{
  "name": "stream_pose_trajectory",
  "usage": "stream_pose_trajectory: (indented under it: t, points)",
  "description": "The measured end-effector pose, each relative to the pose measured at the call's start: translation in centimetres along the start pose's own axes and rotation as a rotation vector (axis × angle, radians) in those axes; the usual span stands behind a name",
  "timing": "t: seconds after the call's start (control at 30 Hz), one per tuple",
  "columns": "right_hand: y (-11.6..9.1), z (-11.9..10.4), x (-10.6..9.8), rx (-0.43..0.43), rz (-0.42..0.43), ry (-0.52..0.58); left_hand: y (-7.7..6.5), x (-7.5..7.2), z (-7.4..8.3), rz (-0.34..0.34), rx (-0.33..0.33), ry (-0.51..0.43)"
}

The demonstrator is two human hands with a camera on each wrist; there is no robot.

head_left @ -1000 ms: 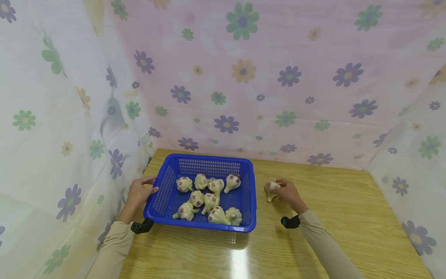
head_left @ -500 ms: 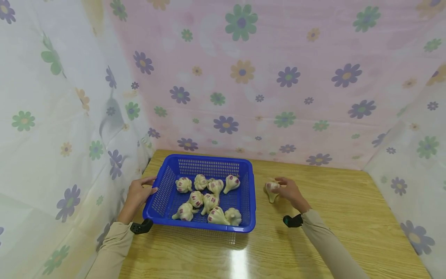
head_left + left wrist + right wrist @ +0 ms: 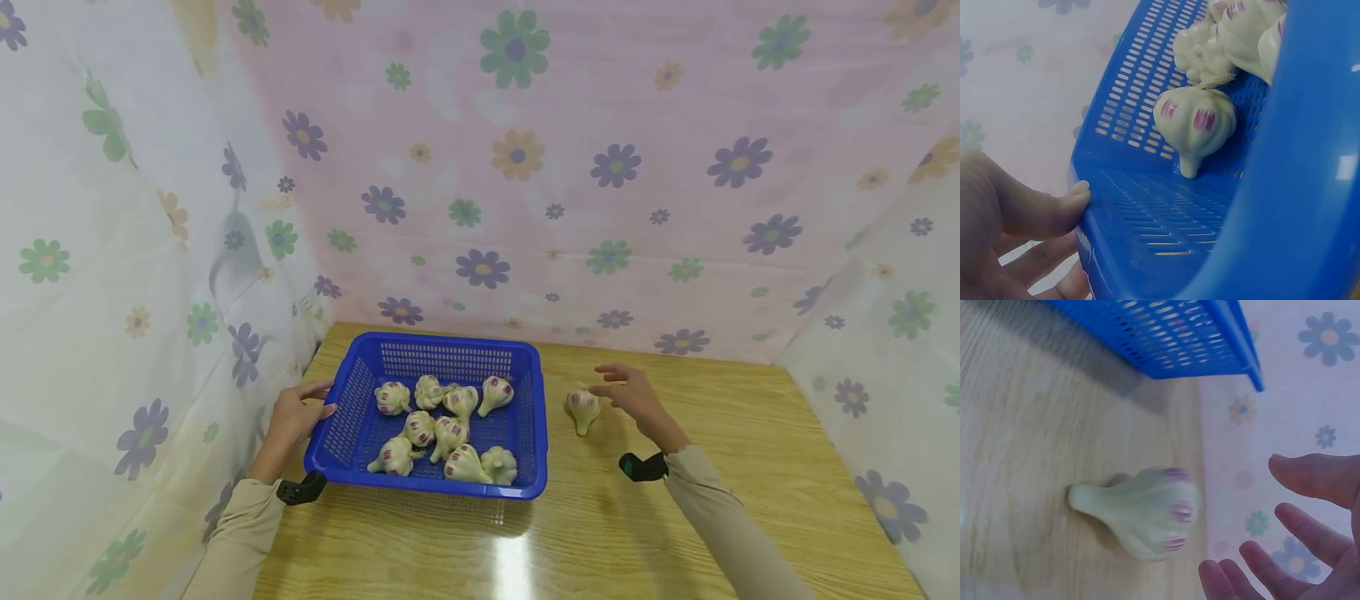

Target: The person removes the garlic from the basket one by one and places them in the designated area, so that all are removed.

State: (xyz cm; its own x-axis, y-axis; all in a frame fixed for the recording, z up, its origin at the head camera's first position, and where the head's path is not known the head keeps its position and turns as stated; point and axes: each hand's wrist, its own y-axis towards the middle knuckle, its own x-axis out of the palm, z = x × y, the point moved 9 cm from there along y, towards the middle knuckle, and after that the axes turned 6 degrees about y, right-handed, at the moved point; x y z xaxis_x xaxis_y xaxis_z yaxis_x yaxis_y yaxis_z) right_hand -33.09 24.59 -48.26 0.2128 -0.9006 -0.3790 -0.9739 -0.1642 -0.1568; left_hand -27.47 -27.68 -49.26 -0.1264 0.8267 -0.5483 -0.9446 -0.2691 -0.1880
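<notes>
A blue plastic basket (image 3: 517,492) holds several garlic bulbs with purple marks, such as one bulb (image 3: 495,393) near its right wall. My left hand (image 3: 296,417) grips the basket's left rim. In the left wrist view the thumb (image 3: 1072,203) is on the rim's edge and the other fingers go behind the wall, their tips partly hidden. To the basket's right, a single garlic bulb (image 3: 582,408) lies on the table, stem towards me. My right hand (image 3: 633,396) is just right of and above that bulb, its fingers spread and holding nothing, as the right wrist view confirms.
The wooden table (image 3: 712,467) extends right of the basket and in front of it. Flower-patterned cloth (image 3: 570,250) stands behind the table and along both sides. A dark wrist camera (image 3: 643,467) sits on the right wrist, another (image 3: 302,488) on the left.
My right hand has let go of the single garlic bulb and moved up and to the right. The bulb stays on the table. The left hand keeps its place on the basket.
</notes>
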Motion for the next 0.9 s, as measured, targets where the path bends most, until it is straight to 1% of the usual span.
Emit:
stream_pose_trajectory:
  t: [0.17, 0.23, 0.4, 0.53, 0.6, 0.67, 0.77, 0.83, 0.9]
  points:
    - [-0.2, -1.7, 0.1, -0.017, -0.013, 0.019, -0.1, -0.3, 0.0, 0.006, -0.006, 0.014]
    - [-0.2, -2.3, 0.3, -0.019, -0.016, 0.022, -0.4, -0.3, 0.3, -0.005, 0.001, 0.011]
    - [-0.3, -3.9, 1.0, -0.046, -0.041, 0.031, -0.5, -0.3, 0.3, -0.010, 0.002, -0.003]
    - [-0.3, -5.1, 1.8, -0.065, -0.071, 0.051, 0.0, -0.2, -0.4, 0.009, 0.003, -0.012]
    - [-0.4, -5.5, 2.3, -0.063, -0.085, 0.065, 0.3, -0.1, -0.5, 0.007, 0.011, -0.020]
    - [-0.5, -6.0, 2.7, -0.067, -0.095, 0.068, 1.1, 0.1, -1.2, 0.004, 0.032, -0.027]
    - [-0.5, -6.6, 3.3, -0.068, -0.100, 0.071, 0.9, 0.0, -0.9, -0.010, 0.042, -0.027]
    - [-0.4, -6.9, 3.7, -0.072, -0.100, 0.066, 0.8, 0.0, -0.7, -0.004, 0.035, -0.016]
    - [-0.4, -7.1, 4.1, -0.068, -0.098, 0.070, -0.1, -0.2, 0.3, -0.006, 0.024, 0.002]
